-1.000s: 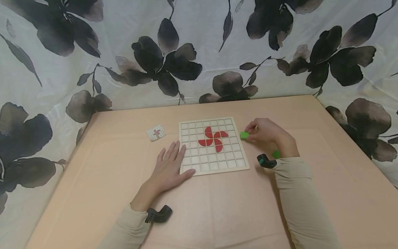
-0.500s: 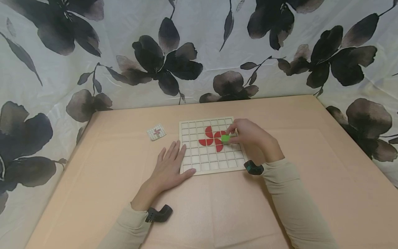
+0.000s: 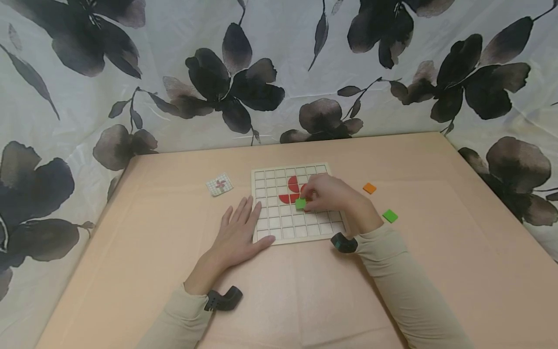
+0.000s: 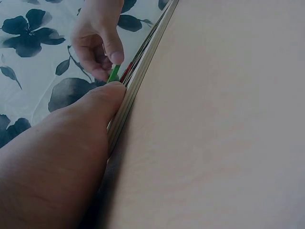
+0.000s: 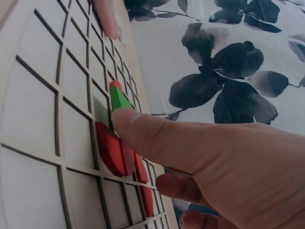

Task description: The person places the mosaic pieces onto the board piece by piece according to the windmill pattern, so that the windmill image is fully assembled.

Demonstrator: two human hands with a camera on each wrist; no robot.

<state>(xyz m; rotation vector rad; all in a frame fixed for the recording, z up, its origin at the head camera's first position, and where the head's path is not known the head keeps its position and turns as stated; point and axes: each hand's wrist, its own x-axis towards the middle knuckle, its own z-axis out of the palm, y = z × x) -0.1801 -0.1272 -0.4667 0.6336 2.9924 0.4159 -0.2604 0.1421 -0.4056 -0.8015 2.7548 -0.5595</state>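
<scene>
My right hand (image 3: 329,195) pinches a green square tile (image 3: 300,204) between thumb and fingertips, close over the white grid board (image 3: 279,223). In the right wrist view the green tile (image 5: 119,98) stands tilted just above a cell, beside the red pieces (image 5: 110,150). On the board, red rounded pieces (image 3: 287,198) form a pinwheel, partly hidden by my right hand. My left hand (image 3: 237,237) rests with spread, straight fingers on the board's left edge and near corner. In the left wrist view its thumb (image 4: 102,102) lies at the board's edge.
A small pattern card (image 3: 220,184) with a red pinwheel lies left of the board. Right of the board, an orange tile (image 3: 369,188) and another green tile (image 3: 390,215) lie on the table (image 3: 457,242). A floral cloth (image 3: 279,72) hangs behind.
My right hand has carried the green tile leftward from the board's right side to over its middle, uncovering the orange tile and the other green tile. My left hand has stayed put.
</scene>
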